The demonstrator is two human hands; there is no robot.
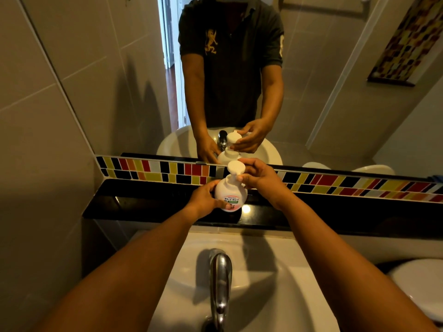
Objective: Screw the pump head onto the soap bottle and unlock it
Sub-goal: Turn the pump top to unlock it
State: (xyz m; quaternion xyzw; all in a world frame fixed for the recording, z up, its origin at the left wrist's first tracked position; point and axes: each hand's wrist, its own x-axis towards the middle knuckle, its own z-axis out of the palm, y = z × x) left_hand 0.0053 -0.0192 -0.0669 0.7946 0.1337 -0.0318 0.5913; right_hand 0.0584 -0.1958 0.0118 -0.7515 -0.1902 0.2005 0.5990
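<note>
A white soap bottle [230, 193] with a pink label stands upright on the black ledge [143, 202] behind the basin. My left hand [203, 197] wraps its left side and holds it. The white pump head [236, 169] sits on the bottle's neck, its round flat top facing me. My right hand [260, 179] grips the pump from the right, with fingers around its collar and over its top edge. The thread between pump and bottle is hidden by my fingers.
A chrome tap [220, 281] rises from the white basin [275, 271] below my forearms. A coloured tile strip [148, 169] and a large mirror [119, 80] back the ledge; the mirror shows a person's torso and hands. A white rounded fixture [419, 283] sits at right.
</note>
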